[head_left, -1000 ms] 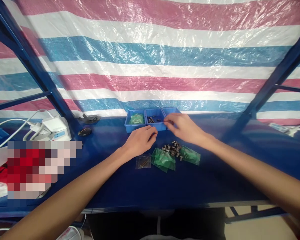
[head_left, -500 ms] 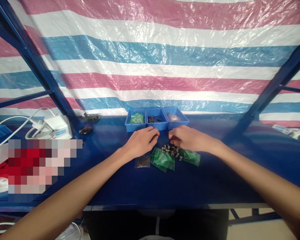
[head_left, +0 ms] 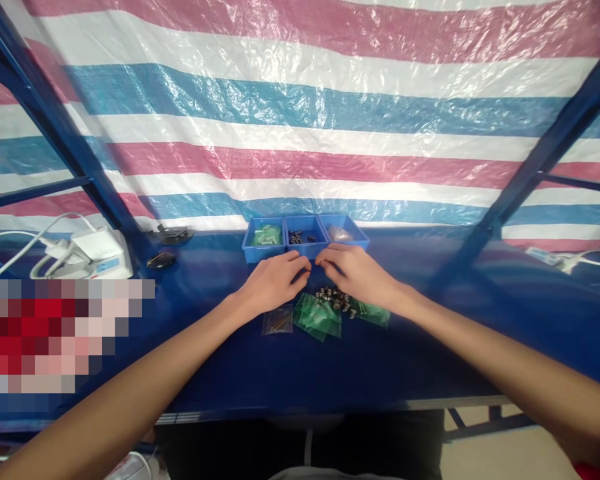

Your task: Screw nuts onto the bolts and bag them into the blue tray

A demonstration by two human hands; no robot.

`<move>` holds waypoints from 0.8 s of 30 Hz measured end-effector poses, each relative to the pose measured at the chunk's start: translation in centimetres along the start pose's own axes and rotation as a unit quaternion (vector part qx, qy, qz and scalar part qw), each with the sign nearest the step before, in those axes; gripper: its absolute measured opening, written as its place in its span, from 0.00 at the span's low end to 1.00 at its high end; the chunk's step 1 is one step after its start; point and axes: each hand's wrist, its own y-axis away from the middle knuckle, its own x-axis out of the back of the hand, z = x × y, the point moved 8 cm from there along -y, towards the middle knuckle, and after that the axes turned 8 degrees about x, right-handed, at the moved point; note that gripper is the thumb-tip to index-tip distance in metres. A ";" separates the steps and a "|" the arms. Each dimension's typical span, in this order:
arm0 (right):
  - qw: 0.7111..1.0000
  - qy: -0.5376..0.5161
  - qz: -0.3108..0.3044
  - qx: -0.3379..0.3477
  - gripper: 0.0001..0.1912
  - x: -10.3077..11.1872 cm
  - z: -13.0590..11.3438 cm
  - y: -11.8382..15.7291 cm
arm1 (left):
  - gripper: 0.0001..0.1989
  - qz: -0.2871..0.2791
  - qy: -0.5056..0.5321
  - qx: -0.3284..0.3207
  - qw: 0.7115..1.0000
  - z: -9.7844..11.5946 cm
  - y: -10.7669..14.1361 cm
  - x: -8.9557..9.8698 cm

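My left hand (head_left: 279,281) hovers just in front of the blue bins, thumb and fingers curled together; what they hold, if anything, is hidden. Facing it across a small gap is my right hand (head_left: 361,272), its fingers also bent inward, with contents too small to make out. Below my right hand lies a pile of small metal screws (head_left: 336,298). Green plastic bags (head_left: 319,319) lie in front of the pile, and another green bag (head_left: 375,314) is to its right. A clear bag (head_left: 278,320) with thin brass-coloured pieces sits under my left wrist.
Three joined blue bins (head_left: 264,253) stand behind my hands, holding green bags, dark screws and clear bags. At the left are a white power strip (head_left: 111,257) with cables and a black mouse-like object (head_left: 161,259). A striped tarp (head_left: 300,120) hangs behind the table.
My right hand has moved left, away from above the screws and closer to my left hand. My left hand stays near the same spot. The whole view has shifted slightly.
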 end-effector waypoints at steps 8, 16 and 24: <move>0.991 -0.084 0.100 -0.018 0.12 1.0 -1.3 0.1 | 0.14 0.029 -0.003 0.007 1.000 0.7 0.0 0.9; 0.994 -0.070 0.086 -0.014 0.12 0.7 -1.0 0.2 | 0.14 0.053 0.011 0.015 0.998 0.4 0.1 1.5; 0.993 -0.085 0.074 -0.028 0.09 0.1 -0.2 0.1 | 0.13 0.064 0.030 0.010 0.997 0.4 0.1 1.4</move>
